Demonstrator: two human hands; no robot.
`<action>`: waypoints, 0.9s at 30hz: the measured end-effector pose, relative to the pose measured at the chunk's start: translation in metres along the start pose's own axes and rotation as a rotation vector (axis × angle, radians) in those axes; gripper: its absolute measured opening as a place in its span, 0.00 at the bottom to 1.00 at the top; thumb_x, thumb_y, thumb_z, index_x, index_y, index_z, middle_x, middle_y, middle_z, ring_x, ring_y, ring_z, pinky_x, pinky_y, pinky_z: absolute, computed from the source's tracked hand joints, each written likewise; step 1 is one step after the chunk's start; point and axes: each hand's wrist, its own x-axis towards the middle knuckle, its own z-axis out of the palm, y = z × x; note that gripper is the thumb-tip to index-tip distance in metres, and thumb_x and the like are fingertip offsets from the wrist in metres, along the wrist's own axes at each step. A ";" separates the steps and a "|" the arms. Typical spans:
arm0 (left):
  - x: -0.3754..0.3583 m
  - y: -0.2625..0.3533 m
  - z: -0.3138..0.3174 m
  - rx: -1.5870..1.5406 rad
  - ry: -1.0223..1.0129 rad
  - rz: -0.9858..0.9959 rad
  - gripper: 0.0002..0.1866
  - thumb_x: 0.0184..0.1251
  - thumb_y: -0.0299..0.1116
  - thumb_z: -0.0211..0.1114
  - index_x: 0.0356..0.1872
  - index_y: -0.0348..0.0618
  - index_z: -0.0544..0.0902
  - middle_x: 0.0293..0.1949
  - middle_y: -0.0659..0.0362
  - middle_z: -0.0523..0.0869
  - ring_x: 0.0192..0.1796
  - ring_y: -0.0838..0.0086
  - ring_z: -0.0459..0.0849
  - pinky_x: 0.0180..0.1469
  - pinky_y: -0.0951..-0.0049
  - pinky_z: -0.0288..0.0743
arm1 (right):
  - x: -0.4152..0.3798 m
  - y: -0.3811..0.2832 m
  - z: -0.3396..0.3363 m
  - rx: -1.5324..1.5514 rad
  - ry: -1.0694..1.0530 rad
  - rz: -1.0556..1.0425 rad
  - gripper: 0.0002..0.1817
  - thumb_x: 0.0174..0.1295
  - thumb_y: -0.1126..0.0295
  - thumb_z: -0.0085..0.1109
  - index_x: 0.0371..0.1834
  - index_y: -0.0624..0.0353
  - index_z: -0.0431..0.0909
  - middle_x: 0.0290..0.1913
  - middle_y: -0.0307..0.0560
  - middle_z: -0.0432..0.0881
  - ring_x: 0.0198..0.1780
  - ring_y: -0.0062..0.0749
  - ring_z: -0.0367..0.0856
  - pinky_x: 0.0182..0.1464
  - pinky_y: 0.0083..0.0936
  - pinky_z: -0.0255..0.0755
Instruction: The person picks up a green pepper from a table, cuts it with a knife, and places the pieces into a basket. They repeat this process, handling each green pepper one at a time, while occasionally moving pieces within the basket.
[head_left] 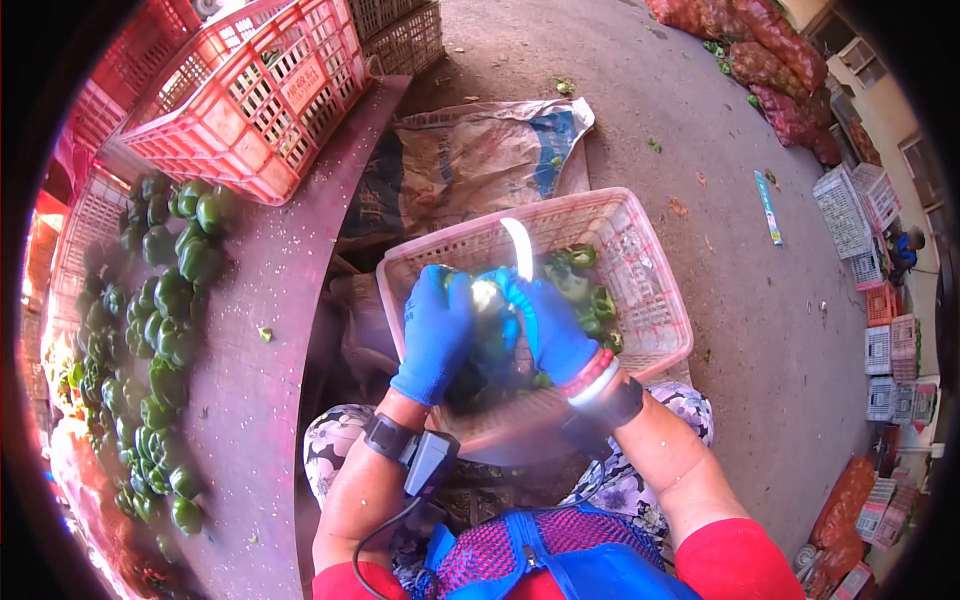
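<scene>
My left hand (437,330), in a blue glove, is closed round a green bell pepper with its pale inside (485,293) showing, partly blurred and hidden by the fingers. My right hand (558,328), also gloved in blue, grips a knife with a curved, pale blade (519,245) pointing up and away from me. Both hands are close together over a pink plastic basket (668,345) in front of my knees. Inside it lie several green bell peppers (598,305), some of them cut; haze on the lens blurs the near ones.
To the left, rows of green bell peppers (172,295) lie on a reddish board (250,390) near a large pink crate (255,110). A worn sack (470,160) lies beyond the basket. Filled red net sacks (770,50) and stacked crates (845,210) line the right, where another person (908,245) appears.
</scene>
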 end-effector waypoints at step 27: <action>-0.338 -0.087 -0.359 0.679 -0.343 -1.020 0.14 0.58 0.43 0.67 0.34 0.41 0.85 0.23 0.47 0.85 0.29 0.68 0.88 0.34 0.64 0.80 | 0.013 -0.024 -0.037 -0.204 -0.205 0.071 0.19 0.65 0.66 0.66 0.56 0.62 0.78 0.37 0.39 0.82 0.32 0.23 0.80 0.32 0.22 0.78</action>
